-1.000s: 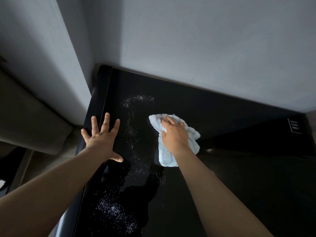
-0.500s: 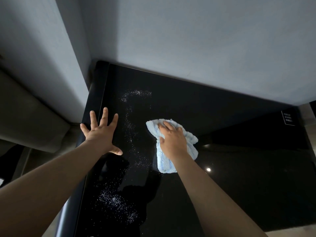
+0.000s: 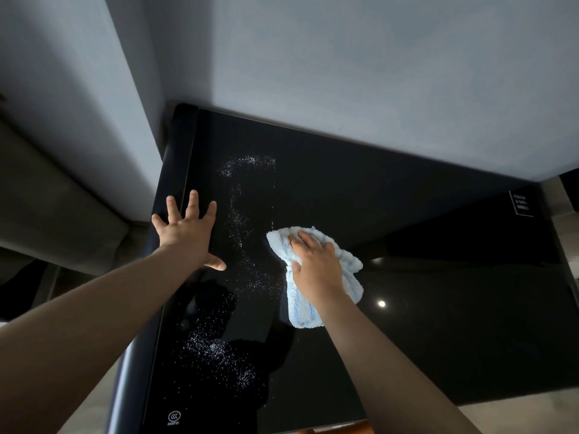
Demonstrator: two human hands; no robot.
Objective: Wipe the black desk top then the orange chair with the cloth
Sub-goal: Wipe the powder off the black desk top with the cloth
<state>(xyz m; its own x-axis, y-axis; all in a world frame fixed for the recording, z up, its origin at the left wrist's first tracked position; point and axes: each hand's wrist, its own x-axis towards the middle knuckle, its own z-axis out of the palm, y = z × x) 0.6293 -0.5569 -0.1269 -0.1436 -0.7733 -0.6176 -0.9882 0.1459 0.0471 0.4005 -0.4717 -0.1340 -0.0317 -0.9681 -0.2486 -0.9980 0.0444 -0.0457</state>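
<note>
The right hand [image 3: 316, 267] presses a pale blue cloth [image 3: 302, 308] onto the middle of the glossy black desk [image 3: 423, 324], fingers curled into the bunched pile and gripping it; the left hand [image 3: 185, 233] lies flat near the desk's left edge, fingers spread, holding nothing; white specks [image 3: 219, 349] trail in a band between the two hands and lie thicker toward the near left corner. The likely trouble: a leftward stroke could push the specks over the edge rather than gather them; the braced left palm may leave a smear on the gloss; the crumpled cloth covers little, so patches could be missed in the dim light. An orange-brown sliver [image 3: 338, 430] at the near edge may be the chair; I cannot tell.
</note>
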